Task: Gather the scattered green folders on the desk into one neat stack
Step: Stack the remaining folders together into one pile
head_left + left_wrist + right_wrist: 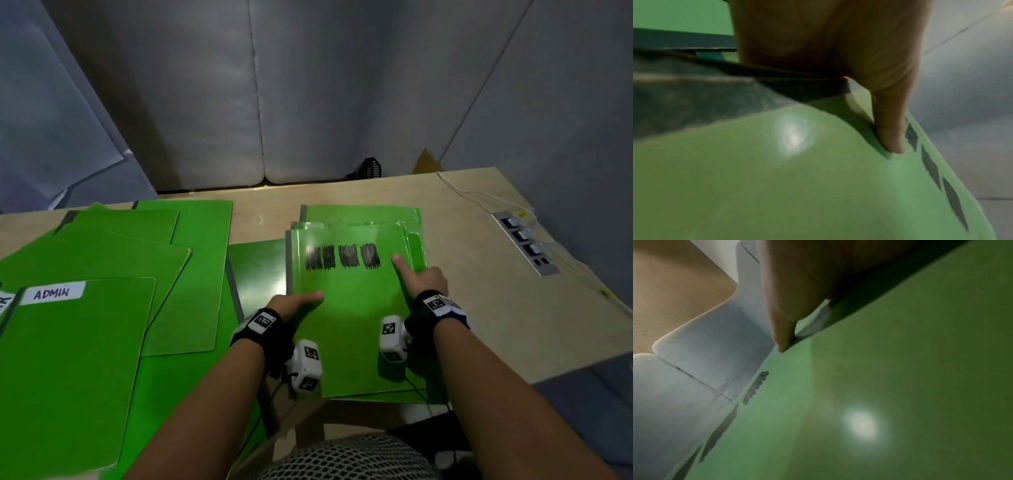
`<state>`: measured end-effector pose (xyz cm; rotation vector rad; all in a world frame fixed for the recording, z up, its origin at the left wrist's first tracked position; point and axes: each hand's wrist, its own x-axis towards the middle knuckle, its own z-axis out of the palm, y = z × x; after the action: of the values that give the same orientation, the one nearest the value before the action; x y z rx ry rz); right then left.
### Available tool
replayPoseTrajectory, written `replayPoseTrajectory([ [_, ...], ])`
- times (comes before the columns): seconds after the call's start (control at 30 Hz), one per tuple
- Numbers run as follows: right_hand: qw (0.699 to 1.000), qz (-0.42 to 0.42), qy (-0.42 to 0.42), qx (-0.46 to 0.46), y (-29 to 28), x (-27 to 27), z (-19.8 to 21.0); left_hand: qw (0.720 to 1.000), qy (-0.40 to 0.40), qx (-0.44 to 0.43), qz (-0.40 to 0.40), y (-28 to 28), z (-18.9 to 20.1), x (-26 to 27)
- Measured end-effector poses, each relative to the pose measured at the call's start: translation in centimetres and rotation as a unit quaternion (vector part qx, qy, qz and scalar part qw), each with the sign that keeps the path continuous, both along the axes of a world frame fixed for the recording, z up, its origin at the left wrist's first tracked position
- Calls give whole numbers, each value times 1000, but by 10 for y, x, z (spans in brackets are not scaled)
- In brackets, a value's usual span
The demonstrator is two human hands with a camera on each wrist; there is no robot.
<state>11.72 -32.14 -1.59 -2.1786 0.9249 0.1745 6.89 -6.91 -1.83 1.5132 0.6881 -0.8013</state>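
Left hand point(294, 303) grips the left edge of the top folder point(349, 325), thumb flat on its cover and the other fingers hidden. Right hand point(423, 279) presses an extended forefinger on the cover near the right edge; the rest cannot be told. This folder tops a rough stack point(414, 233) on the desk point(479, 308). Scattered folders point(85, 359) overlap to the left, one labelled ADMIN.

Place: an office workstation.
Signs: grey padded partition panels point(219, 102) at 12 o'clock; pale wood tabletop point(479, 308); power socket strip point(525, 243) at 2 o'clock; green folder labelled ADMIN point(78, 359) at 9 o'clock.
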Motion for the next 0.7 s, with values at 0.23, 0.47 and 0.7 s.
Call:
replayPoseTrajectory([
  [0.23,998,40,-22,44,25,18,14,997,-44,-59,18,26,25,3],
  [0.47,989,74,42,119,86,7,-3,990,-80,66,94,80,24,-6],
  [0.7,979,121,114,121,117,-10,-31,943,-124,306,-46,136,1,-31],
])
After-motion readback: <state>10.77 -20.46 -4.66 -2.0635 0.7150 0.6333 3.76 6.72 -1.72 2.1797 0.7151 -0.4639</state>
